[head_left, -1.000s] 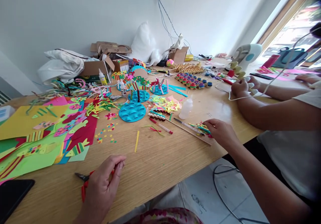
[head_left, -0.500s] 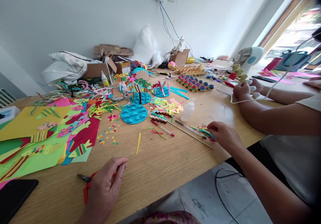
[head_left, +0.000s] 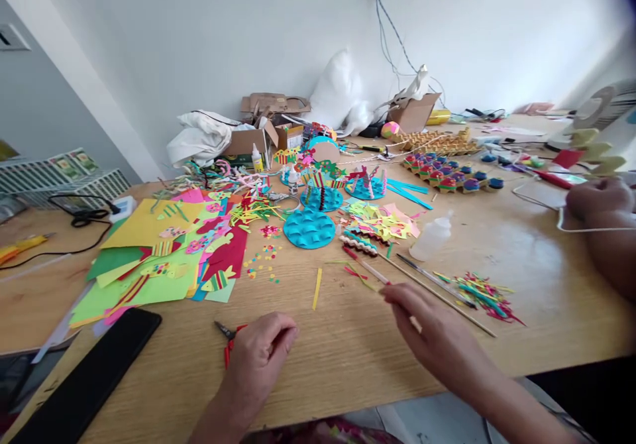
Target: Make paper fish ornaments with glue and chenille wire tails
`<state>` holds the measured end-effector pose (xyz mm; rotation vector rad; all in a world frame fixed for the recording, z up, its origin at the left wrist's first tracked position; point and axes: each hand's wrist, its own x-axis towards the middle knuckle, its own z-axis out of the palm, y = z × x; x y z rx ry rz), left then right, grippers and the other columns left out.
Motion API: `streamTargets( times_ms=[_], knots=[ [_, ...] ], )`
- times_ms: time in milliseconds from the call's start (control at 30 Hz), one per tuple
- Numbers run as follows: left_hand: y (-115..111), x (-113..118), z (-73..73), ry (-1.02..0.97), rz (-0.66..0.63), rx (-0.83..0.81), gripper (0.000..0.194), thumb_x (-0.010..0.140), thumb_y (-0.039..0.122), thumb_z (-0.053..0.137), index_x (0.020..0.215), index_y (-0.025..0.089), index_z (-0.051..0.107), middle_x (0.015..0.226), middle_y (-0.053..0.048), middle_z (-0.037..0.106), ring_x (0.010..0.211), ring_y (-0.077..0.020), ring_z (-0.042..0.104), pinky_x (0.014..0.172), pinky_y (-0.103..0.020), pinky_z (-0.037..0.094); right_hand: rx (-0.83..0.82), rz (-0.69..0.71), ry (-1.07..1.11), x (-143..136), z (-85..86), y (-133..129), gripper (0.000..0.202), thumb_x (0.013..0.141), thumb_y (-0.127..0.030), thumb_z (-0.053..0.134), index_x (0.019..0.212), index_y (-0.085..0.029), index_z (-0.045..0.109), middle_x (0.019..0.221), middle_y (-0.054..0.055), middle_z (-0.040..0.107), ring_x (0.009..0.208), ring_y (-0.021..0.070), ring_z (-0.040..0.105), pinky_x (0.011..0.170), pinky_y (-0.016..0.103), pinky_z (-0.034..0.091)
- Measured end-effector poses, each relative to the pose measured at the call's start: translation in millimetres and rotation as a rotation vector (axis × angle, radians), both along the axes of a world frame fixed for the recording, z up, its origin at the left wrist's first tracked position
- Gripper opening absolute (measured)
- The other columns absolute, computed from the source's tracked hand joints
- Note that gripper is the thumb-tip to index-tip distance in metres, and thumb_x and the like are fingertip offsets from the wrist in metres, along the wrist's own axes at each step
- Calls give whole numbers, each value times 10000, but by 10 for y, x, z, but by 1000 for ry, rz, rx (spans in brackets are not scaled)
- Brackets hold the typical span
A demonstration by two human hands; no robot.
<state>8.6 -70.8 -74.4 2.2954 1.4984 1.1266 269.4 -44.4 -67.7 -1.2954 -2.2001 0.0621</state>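
Note:
My left hand (head_left: 263,351) rests on the table, fingers curled and thumb pressed against the index finger; anything in that grip is hidden. Red-handled scissors (head_left: 228,343) lie beside and partly under it. My right hand (head_left: 432,328) is closed in a pinch at the near end of a red pen (head_left: 368,267); what it holds, if anything, I cannot make out. Between the hands and the blue scalloped disc (head_left: 309,228) lies a yellow paper strip (head_left: 317,289). A heap of coloured paper shreds (head_left: 484,295) sits right of my right hand, near a wooden stick (head_left: 447,301).
Coloured paper sheets (head_left: 144,285) with paper fish cover the left side, in front of them a black phone (head_left: 94,378). A clear squeeze bottle (head_left: 431,237) stands beyond the pens. Painted egg-carton pieces (head_left: 450,172) lie further back. Another person's hand (head_left: 601,202) is at the right.
My right hand has moved left from the paper shreds to the red pen's near end, uncovering the heap. The view has turned left. My left hand stays by the scissors.

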Motion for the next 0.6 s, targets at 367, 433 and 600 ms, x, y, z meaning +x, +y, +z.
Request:
streamTargets(
  times_ms=[367,433,600],
  knots=[
    [253,8,376,-68,-57,37,341,800,34,350,1038,186,540,882,-48,620,794,-129,597,717,-235,493,-128,548,-317,-958,-77,131,208,866,-228,450,668,-191,502,593,-13,615,501,104,538,481,252,252],
    [391,89,423,-20,-112,54,357,793,21,350,1038,189,549,921,-59,613,859,-144,587,754,-251,489,-132,583,-319,-1046,-79,201,179,850,-184,443,685,-186,510,612,-3,626,504,109,542,483,254,254],
    [836,133,377,35,-95,117,217,858,114,378,928,170,575,895,-62,609,853,-151,581,750,-262,483,-164,604,-254,-1136,-75,372,187,761,-45,379,807,-175,505,712,31,622,600,137,549,536,247,316]
  ],
)
